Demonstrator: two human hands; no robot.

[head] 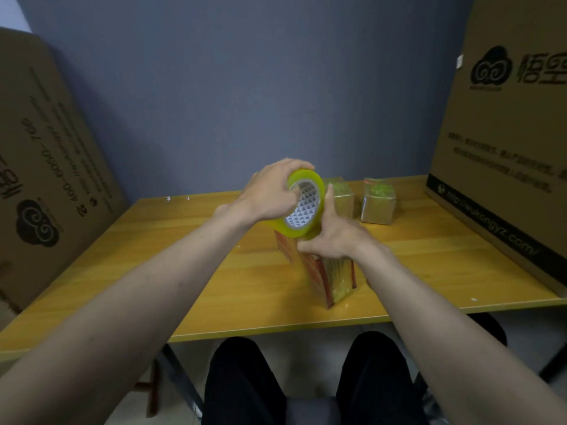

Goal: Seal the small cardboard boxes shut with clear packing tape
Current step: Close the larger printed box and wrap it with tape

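Note:
A yellowish roll of clear packing tape (306, 207) is held up above the wooden table (190, 259). My left hand (273, 188) grips the roll from the left, fingers curled over its top rim. My right hand (329, 234) holds the roll's lower right side, thumb up along the edge. Directly beneath the roll stands a small cardboard box with red print (328, 280), its sides shiny with tape. Two small taped boxes sit further back, one (342, 194) partly behind the roll and one (378, 200) to its right.
A large printed cardboard carton (503, 142) stands on the table's right end. Another big carton (46, 167) leans at the left beside the table. A blue-grey wall rises close behind. My legs in dark trousers (245, 381) are under the front edge.

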